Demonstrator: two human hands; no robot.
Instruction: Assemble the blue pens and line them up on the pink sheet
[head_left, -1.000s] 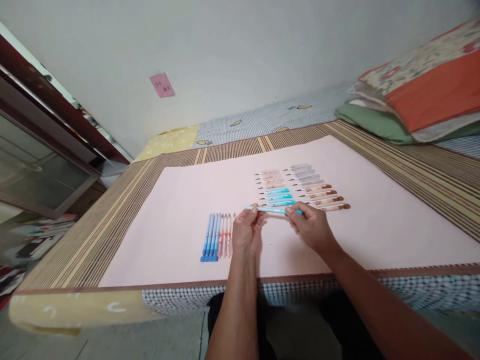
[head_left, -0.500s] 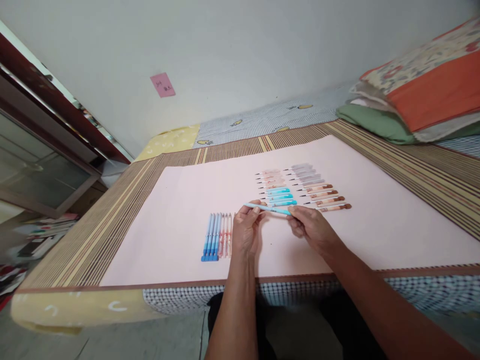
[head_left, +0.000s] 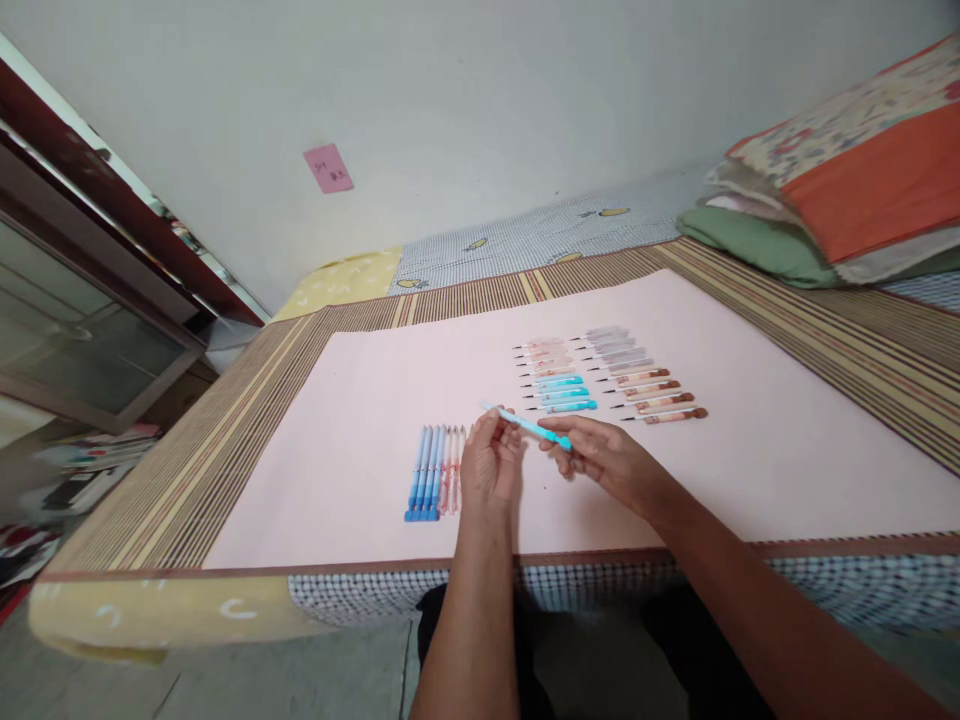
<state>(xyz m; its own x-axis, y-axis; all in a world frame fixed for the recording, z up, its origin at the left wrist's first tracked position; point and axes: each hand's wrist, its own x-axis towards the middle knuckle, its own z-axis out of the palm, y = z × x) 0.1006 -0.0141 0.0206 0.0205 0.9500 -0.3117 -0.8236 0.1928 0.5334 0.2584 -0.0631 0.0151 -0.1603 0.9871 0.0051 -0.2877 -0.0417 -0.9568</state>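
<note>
A light-blue pen (head_left: 529, 427) with a turquoise clip and end is held above the pink sheet, sloping down to the right. My left hand (head_left: 491, 455) pinches its upper-left part between thumb and fingers. At the turquoise end, my right hand (head_left: 611, 460) has its fingers and thumb around the pen. Just beyond my hands lie several turquoise pens (head_left: 566, 394), with pale pink pens (head_left: 551, 355) above them. To their right are grey pens (head_left: 615, 345) and brown-ended pens (head_left: 652, 392). Blue pens (head_left: 425, 475) and red-patterned pens (head_left: 451, 470) stand in a row beside my left forearm, which partly hides the row.
The pink sheet (head_left: 300, 480) lies on a striped mat (head_left: 142, 480) over a bed-like surface. Folded bedding (head_left: 862, 190) is piled at the back right. A pink note (head_left: 328, 168) is stuck on the wall. A glass-fronted cabinet (head_left: 82, 310) stands at left.
The pen has turned and tilted, its turquoise end now lower and further left, with the clip showing. My right hand has moved left and slightly down; my left hand stays nearly in place.
</note>
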